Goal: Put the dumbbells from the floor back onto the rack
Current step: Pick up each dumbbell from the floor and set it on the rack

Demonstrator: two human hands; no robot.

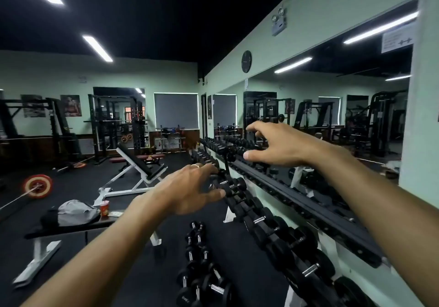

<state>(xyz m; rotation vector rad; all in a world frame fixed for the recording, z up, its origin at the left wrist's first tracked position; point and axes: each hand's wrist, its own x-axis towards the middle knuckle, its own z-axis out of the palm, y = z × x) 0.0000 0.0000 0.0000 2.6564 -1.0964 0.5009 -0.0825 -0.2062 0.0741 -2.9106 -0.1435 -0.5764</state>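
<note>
Reaching out over the rack (306, 214), both arms are stretched forward. The left hand (190, 188) hangs with fingers loosely spread and holding nothing, just above the lower row of racked dumbbells. The right hand (278, 145) hovers higher, over the upper tier by the mirror (332, 107), fingers splayed and likewise released. Several dumbbells (202, 266) lie in a cluster on the floor (133, 283) beside the rack.

Gym, dumbbell rack (297, 214) (mirrored wall (332, 107)), benches (133, 164)
</note>
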